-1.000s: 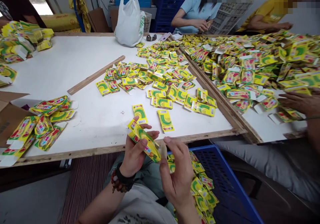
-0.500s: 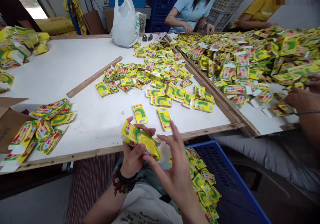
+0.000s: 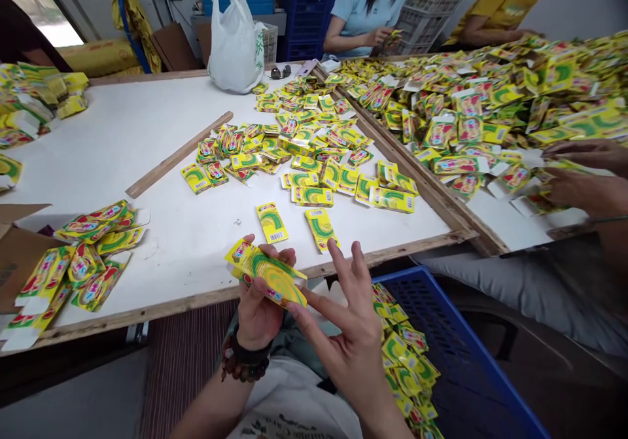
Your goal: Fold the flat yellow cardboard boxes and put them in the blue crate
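Observation:
My left hand [image 3: 258,308] grips a folded yellow-and-green printed carton [image 3: 266,273] across its palm and fingers. A beaded bracelet and black band [image 3: 244,360] circle that wrist. My right hand [image 3: 354,344] is open with its fingers spread, and its index fingertip is at the carton's lower edge. Just beyond my fingers, two flat cartons [image 3: 271,223] [image 3: 320,229] lie on the white table [image 3: 147,164]. A loose pile of similar cartons [image 3: 309,158] spreads further back.
A blue crate [image 3: 432,308] of cartons stands below the table's near right edge. A co-worker's hands [image 3: 586,187] work in a large heap [image 3: 471,112] on the adjoining table. A wooden strip [image 3: 179,154] lies on the white board, and a cardboard box [image 3: 19,256] sits at left.
My right hand has moved from pinching the carton's end to spread fingers near its edge. The carton now lies flatter in my left hand. The view has tilted slightly.

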The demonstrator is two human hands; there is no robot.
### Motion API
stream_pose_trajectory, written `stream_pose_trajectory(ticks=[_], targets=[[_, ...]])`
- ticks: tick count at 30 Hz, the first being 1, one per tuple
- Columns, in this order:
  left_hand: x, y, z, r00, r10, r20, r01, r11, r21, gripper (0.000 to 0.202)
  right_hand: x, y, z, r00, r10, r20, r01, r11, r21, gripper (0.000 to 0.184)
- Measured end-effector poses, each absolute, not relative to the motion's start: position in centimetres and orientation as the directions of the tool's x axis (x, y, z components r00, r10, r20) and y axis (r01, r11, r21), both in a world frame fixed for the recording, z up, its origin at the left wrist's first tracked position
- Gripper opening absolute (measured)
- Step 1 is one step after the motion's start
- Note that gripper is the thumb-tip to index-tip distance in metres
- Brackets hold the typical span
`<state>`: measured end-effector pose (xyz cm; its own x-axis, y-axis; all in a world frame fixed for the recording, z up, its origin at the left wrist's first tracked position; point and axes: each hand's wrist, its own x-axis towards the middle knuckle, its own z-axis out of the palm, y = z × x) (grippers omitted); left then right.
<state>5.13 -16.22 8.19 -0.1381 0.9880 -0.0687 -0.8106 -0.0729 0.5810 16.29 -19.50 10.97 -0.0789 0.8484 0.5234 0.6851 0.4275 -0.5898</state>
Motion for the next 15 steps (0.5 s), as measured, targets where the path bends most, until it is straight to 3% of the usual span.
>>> stream_pose_trajectory(ticks=[4,10,15], targets=[[4.7,-16.1,8.2,-0.107,0.994,-0.027,-0.796,-0.070,0.601,0.051,16.8,-19.5,11.4,-0.170,0.870,0.463,0.711,0.434,-0.554,0.021],[4.3,-16.3,7.6,-0.001,0.999,-0.032,-0.811,0.018,0.584,0.050,17.0,-19.9,12.3,-0.315,0.845,0.433,0.807,0.478,-0.347,0.039],[4.3,-16.4,7.4,0.023,0.996,-0.083,-0.804,0.067,0.591,0.050,16.8,-20.0,12.3,-0.323,0.885,0.337,0.824,0.438,-0.361,0.043]])
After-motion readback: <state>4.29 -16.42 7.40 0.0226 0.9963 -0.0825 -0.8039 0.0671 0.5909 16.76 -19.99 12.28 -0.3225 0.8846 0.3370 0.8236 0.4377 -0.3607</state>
